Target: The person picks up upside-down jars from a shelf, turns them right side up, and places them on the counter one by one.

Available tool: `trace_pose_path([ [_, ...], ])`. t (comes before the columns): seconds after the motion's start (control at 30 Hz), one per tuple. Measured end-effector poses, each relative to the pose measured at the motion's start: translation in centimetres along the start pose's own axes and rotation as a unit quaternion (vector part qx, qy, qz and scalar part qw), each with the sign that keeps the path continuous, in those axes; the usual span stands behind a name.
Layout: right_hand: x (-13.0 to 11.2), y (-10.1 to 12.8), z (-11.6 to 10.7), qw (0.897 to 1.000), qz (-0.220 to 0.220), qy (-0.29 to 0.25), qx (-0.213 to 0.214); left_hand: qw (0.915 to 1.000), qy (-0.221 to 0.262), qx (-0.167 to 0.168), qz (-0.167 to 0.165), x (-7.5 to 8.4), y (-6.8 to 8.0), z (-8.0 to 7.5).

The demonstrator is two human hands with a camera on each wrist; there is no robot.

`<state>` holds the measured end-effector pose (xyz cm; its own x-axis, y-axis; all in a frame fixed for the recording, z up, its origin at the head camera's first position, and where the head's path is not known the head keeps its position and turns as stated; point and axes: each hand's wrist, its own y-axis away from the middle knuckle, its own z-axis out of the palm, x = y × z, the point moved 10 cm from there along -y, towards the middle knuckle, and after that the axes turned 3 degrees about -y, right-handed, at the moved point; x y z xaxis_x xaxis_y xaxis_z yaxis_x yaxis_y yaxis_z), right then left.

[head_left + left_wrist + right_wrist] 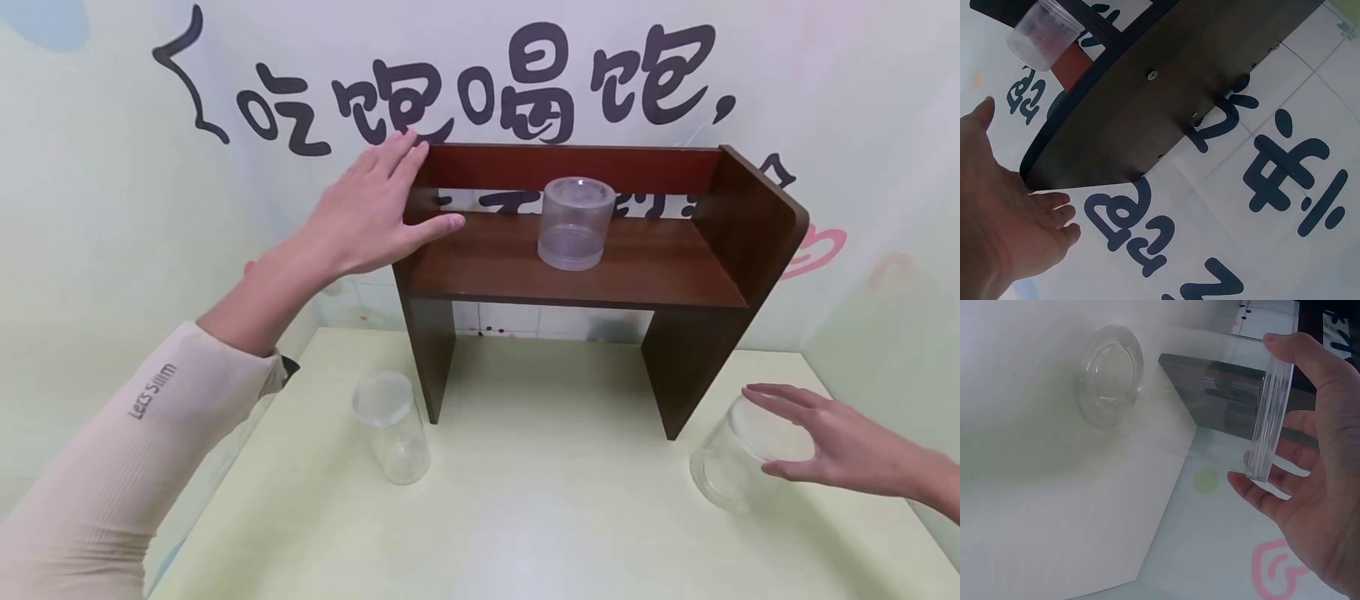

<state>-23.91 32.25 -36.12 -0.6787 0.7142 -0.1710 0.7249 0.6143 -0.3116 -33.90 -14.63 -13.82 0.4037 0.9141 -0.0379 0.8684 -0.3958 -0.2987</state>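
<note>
My left hand [375,204] is at the upper left corner of a dark brown wooden shelf [480,258], its fingers straight and the thumb spread over the upper board. The left wrist view shows this hand [1013,219] right at the curved edge of the side panel [1166,94]. On the upper board stands a short clear jar [576,225]. To the right of the shelf, my right hand [840,442] grips a larger clear jar [720,467] round its top. Thumb and fingers span the jar's thick rim [1269,419] in the right wrist view.
A tall clear jar [397,442] stands on the pale table [525,517], left of the shelf's left leg. Behind the shelf is a white wall [465,42] with large dark lettering. The space below the upper board is open at the front.
</note>
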Motion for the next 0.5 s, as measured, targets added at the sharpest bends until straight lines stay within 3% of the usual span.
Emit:
trace_pose_path([
  [0.23,1.0,0.1,0.2,1.0,0.01,-0.012,-0.002,0.9991,-0.004,-0.042,0.001,0.1,-1.2,0.9],
  [0.5,0.9,-0.1,0.1,1.0,0.008,-0.015,-0.001,0.9978,0.01,-0.065,-0.011,-0.2,-1.7,1.5],
])
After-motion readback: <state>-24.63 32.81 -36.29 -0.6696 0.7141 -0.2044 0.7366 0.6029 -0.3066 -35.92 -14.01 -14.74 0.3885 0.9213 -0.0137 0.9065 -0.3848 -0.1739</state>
